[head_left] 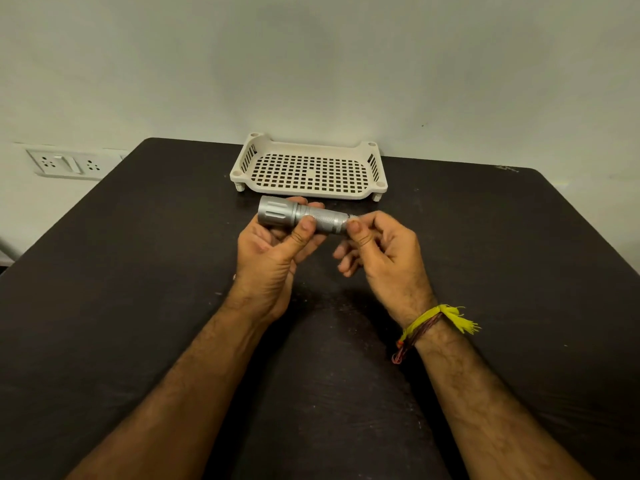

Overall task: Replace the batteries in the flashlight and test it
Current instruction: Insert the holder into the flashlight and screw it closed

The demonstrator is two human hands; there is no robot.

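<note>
— Two hands share one flashlight [301,216], held above the bench [138,271] just near of the empty tray [308,168]. Why so?

— Left hand [277,251] clamps the barrel steady; right hand [377,251] pinches the tail end, likely to twist its cap.

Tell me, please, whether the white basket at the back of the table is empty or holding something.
Empty. The white basket shows only its bare perforated floor, with the dark table visible through the holes.
</note>
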